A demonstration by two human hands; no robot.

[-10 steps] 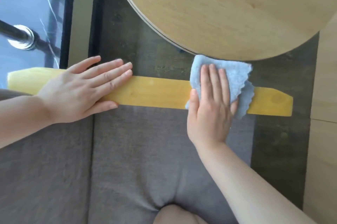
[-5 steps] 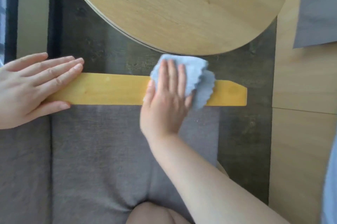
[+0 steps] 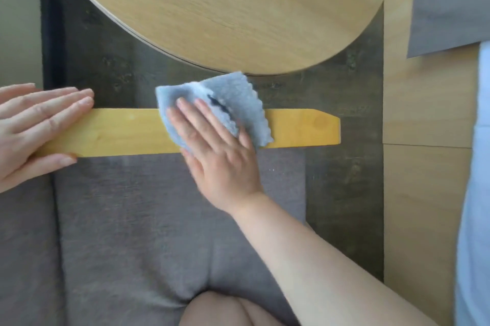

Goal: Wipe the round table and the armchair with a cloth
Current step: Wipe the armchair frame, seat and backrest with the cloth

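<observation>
The right hand (image 3: 222,156) presses the blue cloth (image 3: 230,103) flat-fingered on the armchair's wooden armrest (image 3: 127,132), which runs left to right. Unwiped length lies leftward, toward the open left hand (image 3: 34,129) resting there.

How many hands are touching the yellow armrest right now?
2. The left hand lies flat on the left end of the armrest; the right hand presses the blue cloth onto it near the middle. No other hands show.
</observation>
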